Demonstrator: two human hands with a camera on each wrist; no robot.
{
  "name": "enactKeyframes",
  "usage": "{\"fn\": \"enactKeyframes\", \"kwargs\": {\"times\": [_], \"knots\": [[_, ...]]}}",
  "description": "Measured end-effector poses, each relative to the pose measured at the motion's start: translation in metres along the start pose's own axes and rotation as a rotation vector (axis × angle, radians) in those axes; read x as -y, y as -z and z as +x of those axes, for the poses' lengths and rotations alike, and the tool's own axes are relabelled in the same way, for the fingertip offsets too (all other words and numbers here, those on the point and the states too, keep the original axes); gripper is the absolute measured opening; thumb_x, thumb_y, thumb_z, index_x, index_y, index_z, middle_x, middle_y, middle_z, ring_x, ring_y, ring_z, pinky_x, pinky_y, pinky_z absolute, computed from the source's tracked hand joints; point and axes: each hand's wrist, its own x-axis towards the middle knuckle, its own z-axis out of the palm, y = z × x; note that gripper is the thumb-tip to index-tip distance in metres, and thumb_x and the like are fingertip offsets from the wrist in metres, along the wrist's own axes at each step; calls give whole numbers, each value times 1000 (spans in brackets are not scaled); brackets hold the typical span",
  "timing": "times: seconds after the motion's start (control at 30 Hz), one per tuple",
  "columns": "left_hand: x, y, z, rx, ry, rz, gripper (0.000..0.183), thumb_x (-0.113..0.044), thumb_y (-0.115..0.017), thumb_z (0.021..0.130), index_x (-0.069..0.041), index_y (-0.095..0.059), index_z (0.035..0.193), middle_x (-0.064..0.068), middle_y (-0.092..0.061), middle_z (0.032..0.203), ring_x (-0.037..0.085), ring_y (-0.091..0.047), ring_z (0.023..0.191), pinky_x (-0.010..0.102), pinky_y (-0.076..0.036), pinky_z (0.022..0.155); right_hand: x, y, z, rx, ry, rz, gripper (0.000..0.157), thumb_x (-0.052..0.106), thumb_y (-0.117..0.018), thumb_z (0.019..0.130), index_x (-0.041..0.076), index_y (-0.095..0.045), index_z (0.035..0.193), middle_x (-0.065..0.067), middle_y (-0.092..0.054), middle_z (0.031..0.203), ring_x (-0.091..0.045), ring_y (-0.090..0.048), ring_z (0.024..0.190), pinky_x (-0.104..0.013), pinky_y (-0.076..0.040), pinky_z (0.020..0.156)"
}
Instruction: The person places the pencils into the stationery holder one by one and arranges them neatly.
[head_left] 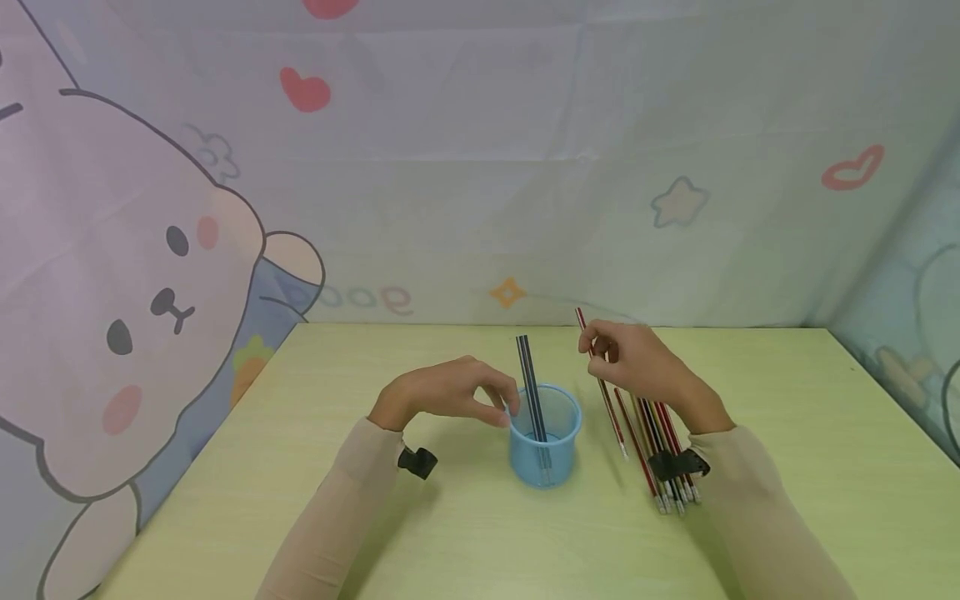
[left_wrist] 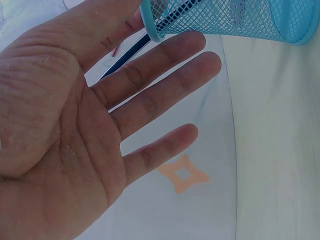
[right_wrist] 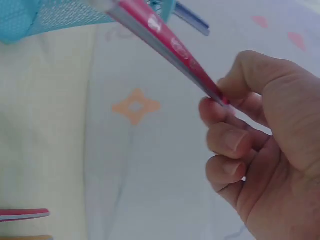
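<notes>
Red-striped pencil [head_left: 612,417] hangs slanted over table [head_left: 450,542], between blue mesh cup [head_left: 564,458] and pencil pile [head_left: 658,437]. Right hand [head_left: 637,358] pinches it near upper end; grip that high could let lower end swing, clip rim. Left hand [head_left: 457,392] seems to pinch rim, other fingers spread; sideways pull might tip cup, spilling two leaning dark pencils [head_left: 532,387].

Hands [head_left: 459,390] [head_left: 637,360] apart, right fingers [right_wrist: 231,141] curled.

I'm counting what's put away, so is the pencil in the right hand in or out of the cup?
Out. The right hand holds the red pencil beside the blue cup, wholly outside it.
</notes>
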Motion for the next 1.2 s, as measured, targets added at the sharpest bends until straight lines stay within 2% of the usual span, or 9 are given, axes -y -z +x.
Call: {"fn": "enactKeyframes", "kwargs": {"times": [0.13,0.33,0.5,0.7,0.8,0.9,1.2], "knots": [[0,0,0,2,1,1,4,-19,-69,96,-20,-70,100,1,-72,108,7,-67,100,28,-52,90,12,7,-2,-94,50,-7,20,1,-54,88,14,-61,101,3,-60,80,-15,-48,62,-28,-40,56],[1,-1,0,1,9,4,5,-20,-70,96,-23,-70,100,-3,-71,109,6,-66,101,27,-52,90,25,10,-4,-233,148,18,23,-2,-55,88,16,-62,102,4,-55,71,-13,-40,51,-27,-35,49],[1,-1,-1,-3,11,9,6,-21,-70,96,-26,-69,99,-9,-70,107,6,-66,101,27,-52,90,33,9,-3,-364,178,68,22,-3,-57,90,14,-63,103,1,-53,71,-13,-39,51,-27,-34,49],[-1,-1,-1,-2,8,6,5,-19,-69,96,-23,-70,100,-5,-71,108,7,-66,101,27,-52,91,39,3,-2,-462,227,115,20,-5,-58,92,10,-65,104,1,-53,73,-13,-36,53,-26,-31,49],[-1,-1,0,3,0,4,5,-19,-69,96,-22,-69,100,-3,-71,108,7,-66,101,27,-52,91,40,-2,0,-470,235,111,20,-5,-58,93,10,-64,104,2,-54,76,-13,-36,53,-25,-31,49],[-1,-1,0,4,-3,4,6,-19,-69,96,-24,-69,100,-4,-71,108,7,-66,101,26,-52,91,38,-8,2,-437,231,88,20,-5,-59,92,12,-63,104,3,-56,78,-12,-38,52,-24,-33,47],[-2,-1,1,4,-14,3,9,-18,-68,97,-14,-71,104,-7,-70,105,8,-66,102,26,-52,91,34,-31,9,-202,205,-1,17,1,-59,91,14,-62,101,5,-62,84,-9,-45,54,-25,-41,50]]}}
